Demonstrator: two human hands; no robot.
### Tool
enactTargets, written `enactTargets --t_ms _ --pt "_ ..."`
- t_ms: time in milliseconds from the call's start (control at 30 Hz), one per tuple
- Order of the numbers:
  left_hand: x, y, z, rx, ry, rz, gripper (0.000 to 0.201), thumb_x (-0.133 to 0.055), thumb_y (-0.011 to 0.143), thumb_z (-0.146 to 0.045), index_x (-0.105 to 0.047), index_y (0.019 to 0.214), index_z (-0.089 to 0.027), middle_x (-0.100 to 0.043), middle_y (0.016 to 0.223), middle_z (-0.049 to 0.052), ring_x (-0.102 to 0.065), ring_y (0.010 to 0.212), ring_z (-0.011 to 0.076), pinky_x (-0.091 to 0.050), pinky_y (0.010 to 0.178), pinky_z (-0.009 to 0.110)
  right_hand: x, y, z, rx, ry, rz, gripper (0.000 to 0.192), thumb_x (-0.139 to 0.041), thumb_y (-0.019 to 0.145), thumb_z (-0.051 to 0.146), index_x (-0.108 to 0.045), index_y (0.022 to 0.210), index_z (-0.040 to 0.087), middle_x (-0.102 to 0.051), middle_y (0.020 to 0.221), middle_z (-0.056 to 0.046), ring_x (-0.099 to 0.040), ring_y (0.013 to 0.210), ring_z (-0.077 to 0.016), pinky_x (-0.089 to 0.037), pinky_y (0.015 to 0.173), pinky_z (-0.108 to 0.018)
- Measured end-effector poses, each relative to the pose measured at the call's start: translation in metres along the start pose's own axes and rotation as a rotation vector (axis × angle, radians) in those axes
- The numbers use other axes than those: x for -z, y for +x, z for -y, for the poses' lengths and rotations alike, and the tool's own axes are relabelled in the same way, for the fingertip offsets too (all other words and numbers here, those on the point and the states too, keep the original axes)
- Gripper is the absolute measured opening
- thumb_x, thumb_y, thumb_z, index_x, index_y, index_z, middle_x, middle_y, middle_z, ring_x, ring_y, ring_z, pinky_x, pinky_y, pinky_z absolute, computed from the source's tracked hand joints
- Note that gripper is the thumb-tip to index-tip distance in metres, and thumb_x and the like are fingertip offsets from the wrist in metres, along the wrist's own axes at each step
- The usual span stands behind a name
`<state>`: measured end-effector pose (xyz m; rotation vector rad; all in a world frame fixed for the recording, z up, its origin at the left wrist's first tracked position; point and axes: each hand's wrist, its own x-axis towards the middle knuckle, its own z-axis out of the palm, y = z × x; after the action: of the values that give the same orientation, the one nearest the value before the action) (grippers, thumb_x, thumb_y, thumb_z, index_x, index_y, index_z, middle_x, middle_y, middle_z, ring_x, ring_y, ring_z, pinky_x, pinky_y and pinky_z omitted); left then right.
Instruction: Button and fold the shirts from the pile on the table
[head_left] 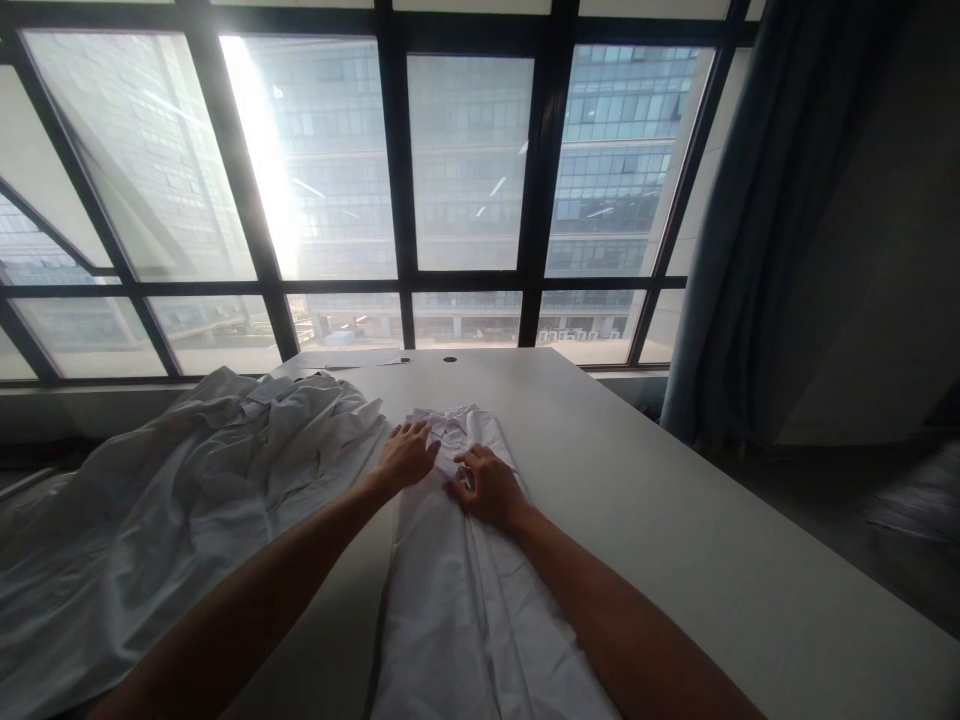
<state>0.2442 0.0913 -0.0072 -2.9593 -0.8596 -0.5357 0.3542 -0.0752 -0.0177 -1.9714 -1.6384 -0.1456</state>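
A long white collared garment point(431, 600), folded into a narrow strip, lies on the white table with its collar end away from me. My left hand point(409, 452) rests palm down on its left edge by the collar, fingers extended. Just right of it, my right hand point(489, 487) has its fingers and thumb curled together on the front of the garment, with a bit of bunched cloth between them. Whether the garment is a shirt or a coat, I cannot tell.
A heap of crumpled white garments point(172, 480) covers the left side of the table point(637, 520). Flat white sheets point(345, 358) lie at the far edge near two round holes. Behind stand large framed windows point(469, 160); a blue-grey curtain point(739, 250) hangs at right.
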Motion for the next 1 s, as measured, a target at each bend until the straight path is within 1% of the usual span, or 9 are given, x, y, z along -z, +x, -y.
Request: enactTargets --t_ms 67,133,267,367,433,533,700,867,1000 --pt "-0.004 -0.019 -0.004 0.009 -0.028 0.120 0.062 -0.034 0.099 -0.049 -0.041 0.147 -0.011 -0.036 0.156 0.016 -0.031 0.145 0.0309 -0.025 0.117 0.047 -0.002 0.002 -0.003 0.000 -0.013 0.059 0.054 -0.056 0.091 0.050 -0.059 0.132 0.015 -0.059 0.134 -0.015 -0.049 0.128 -0.0257 -0.036 0.109 -0.037" --pt "-0.011 -0.030 -0.005 0.042 -0.054 0.227 0.066 -0.032 0.099 -0.052 -0.034 0.151 -0.010 -0.027 0.160 0.017 -0.020 0.150 0.0312 -0.021 0.118 0.050 -0.006 0.003 -0.005 -0.030 -0.030 0.192 0.065 -0.043 0.095 0.057 -0.048 0.144 0.013 -0.046 0.150 -0.016 -0.035 0.142 -0.0276 -0.024 0.117 -0.044" --pt "-0.018 -0.033 -0.002 0.052 -0.111 0.233 0.063 -0.032 0.100 -0.048 -0.034 0.151 -0.013 -0.024 0.161 0.016 -0.016 0.151 0.0296 -0.018 0.119 0.052 -0.009 0.003 -0.005 -0.092 -0.078 0.383 0.076 -0.029 0.097 0.063 -0.031 0.155 0.014 -0.023 0.162 -0.012 -0.013 0.151 -0.0265 -0.008 0.122 -0.049" --pt "-0.012 -0.038 -0.002 0.066 -0.191 0.125 0.061 -0.029 0.101 -0.046 -0.033 0.152 -0.012 -0.025 0.161 0.015 -0.019 0.151 0.0251 -0.016 0.121 0.047 -0.007 0.001 -0.002 -0.086 -0.093 0.344 0.078 -0.025 0.097 0.064 -0.029 0.155 0.013 -0.023 0.162 -0.013 -0.015 0.151 -0.0261 -0.010 0.121 -0.048" --pt "-0.003 -0.051 -0.003 0.079 -0.245 0.073 0.062 -0.028 0.101 -0.047 -0.033 0.152 -0.011 -0.026 0.161 0.014 -0.020 0.150 0.0227 -0.016 0.122 0.044 -0.002 0.001 -0.002 -0.077 -0.114 0.207 0.074 -0.024 0.099 0.060 -0.033 0.154 0.011 -0.029 0.159 -0.014 -0.021 0.149 -0.0254 -0.011 0.121 -0.047" --pt "0.013 -0.089 -0.010 -0.010 -0.304 0.138 0.065 -0.028 0.100 -0.053 -0.033 0.153 -0.015 -0.027 0.161 0.012 -0.019 0.150 0.0220 -0.017 0.122 0.042 0.008 0.002 -0.004 -0.134 -0.169 0.044 0.063 -0.027 0.101 0.050 -0.041 0.150 0.013 -0.040 0.155 -0.014 -0.029 0.146 -0.0237 -0.013 0.121 -0.045" --pt "0.041 -0.164 -0.029 -0.236 -0.285 0.307 0.072 -0.031 0.097 -0.062 -0.030 0.155 -0.019 -0.020 0.163 0.010 -0.013 0.152 0.0228 -0.013 0.123 0.042 0.028 -0.016 -0.006 -0.273 -0.190 0.207 0.059 -0.031 0.101 0.050 -0.043 0.149 0.019 -0.034 0.158 -0.012 -0.026 0.148 -0.0242 -0.017 0.119 -0.048" --pt "0.064 -0.202 -0.044 -0.231 -0.243 0.331 0.068 -0.032 0.099 -0.057 -0.031 0.154 -0.017 -0.019 0.163 0.012 -0.013 0.152 0.0244 -0.013 0.122 0.046 0.049 -0.061 0.010 -0.138 -0.151 0.248 0.061 -0.041 0.098 0.047 -0.039 0.152 0.018 -0.029 0.160 -0.012 -0.026 0.148 -0.0260 -0.020 0.119 -0.049" --pt "0.074 -0.226 -0.058 -0.294 -0.239 0.320 0.069 -0.033 0.098 -0.059 -0.029 0.155 -0.020 -0.020 0.163 0.010 -0.013 0.152 0.0233 -0.012 0.123 0.044 0.046 -0.096 0.031 -0.085 -0.130 0.305 0.060 -0.043 0.097 0.045 -0.041 0.151 0.018 -0.031 0.159 -0.011 -0.026 0.148 -0.0251 -0.018 0.120 -0.045"
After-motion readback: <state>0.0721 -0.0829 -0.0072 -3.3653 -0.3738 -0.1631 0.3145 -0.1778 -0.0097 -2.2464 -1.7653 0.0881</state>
